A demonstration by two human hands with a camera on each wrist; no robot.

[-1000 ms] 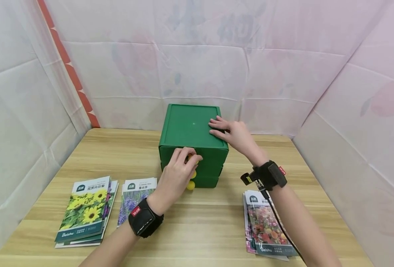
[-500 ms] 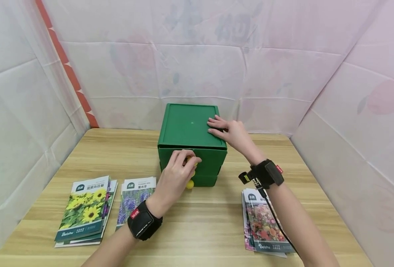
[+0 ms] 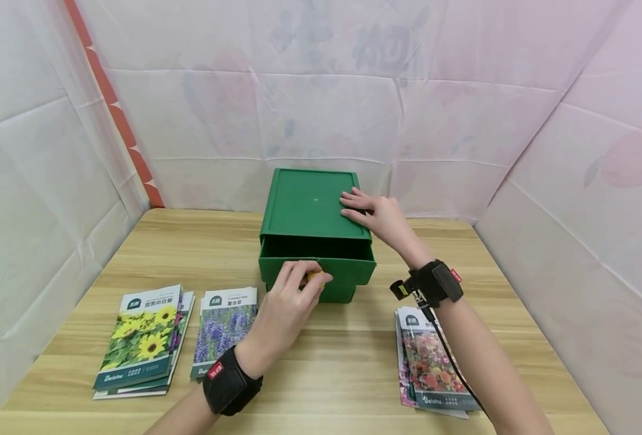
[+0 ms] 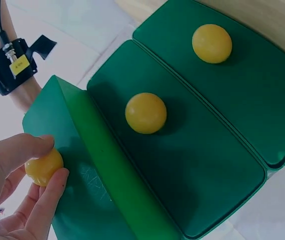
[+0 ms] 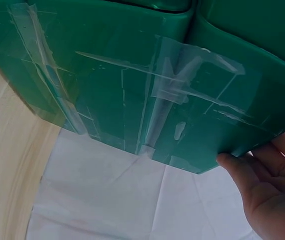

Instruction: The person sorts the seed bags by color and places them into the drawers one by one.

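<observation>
A green three-drawer box (image 3: pixel 307 205) stands at the middle back of the wooden table (image 3: pixel 342 362). My left hand (image 3: pixel 310 279) pinches the yellow knob (image 3: pixel 315 277) of the top drawer (image 3: pixel 348 270), which stands partly out and shows a dark gap. In the left wrist view, thumb and fingers hold that knob (image 4: pixel 43 167); the middle knob (image 4: pixel 146 113) and the lowest knob (image 4: pixel 212 43) are free. My right hand (image 3: pixel 372 214) rests flat on the right side of the box top. In the right wrist view it (image 5: pixel 272 185) lies at the edge of the box's taped side (image 5: pixel 132 75).
A stack of sunflower seed packets (image 3: pixel 141 338) and a lavender packet (image 3: pixel 224 323) lie at the front left. A stack of mixed-flower packets (image 3: pixel 432 368) lies at the front right under my right forearm. Cloth walls enclose the table on three sides.
The top drawer has slid out towards me, drawn by my left hand on its knob. My right hand has stayed on the box top.
</observation>
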